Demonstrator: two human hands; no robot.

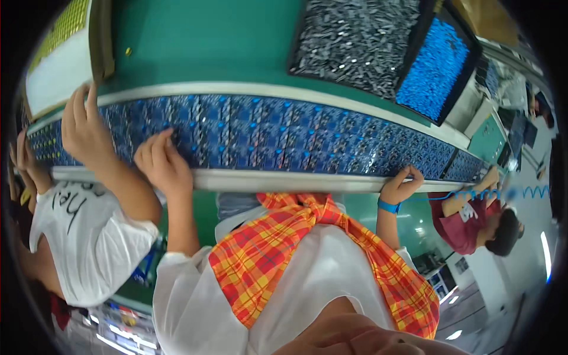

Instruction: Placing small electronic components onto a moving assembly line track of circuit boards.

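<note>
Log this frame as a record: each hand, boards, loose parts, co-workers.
left hand: left hand over the boards, contact unclear
right hand: right hand at the near rail, blue wristband on
boards: blue, in a long row
loose parts: grey parts left of blue parts, beyond the boards
co-workers: left, a hand raised over the row; right, maroon shirt

Blue circuit boards [266, 133], long row

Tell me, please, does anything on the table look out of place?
Yes: one small yellow piece lies loose on the green table, beyond the boards. It looks odd because other yellow pieces sit together inside the box to its left; perhaps it fell out.
</note>
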